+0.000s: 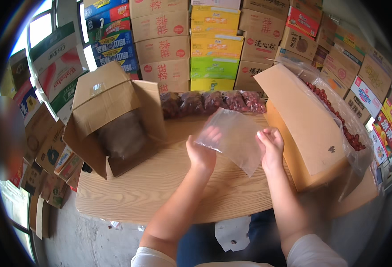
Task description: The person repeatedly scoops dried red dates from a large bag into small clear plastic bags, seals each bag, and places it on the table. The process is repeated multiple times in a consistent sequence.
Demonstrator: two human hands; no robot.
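Note:
Above the table, an empty clear plastic bag (237,133) hangs between my two hands. My left hand (202,153) holds its left edge, with fingers behind the film that show through it and the thumb to the side. The right edge is pinched between the thumb and fingers of my right hand (271,144). Beyond the bag, several filled clear bags of dark red fruit, which look like dates (214,102), stand in a row along the table's far side.
An opened cardboard box (102,100) lies at the left with clear plastic (122,133) inside. A large carton (305,129) at the right holds loose red dates (351,138) in a plastic liner. Stacked cartons (160,44) line the back. The wooden table (129,196) has a rounded front edge.

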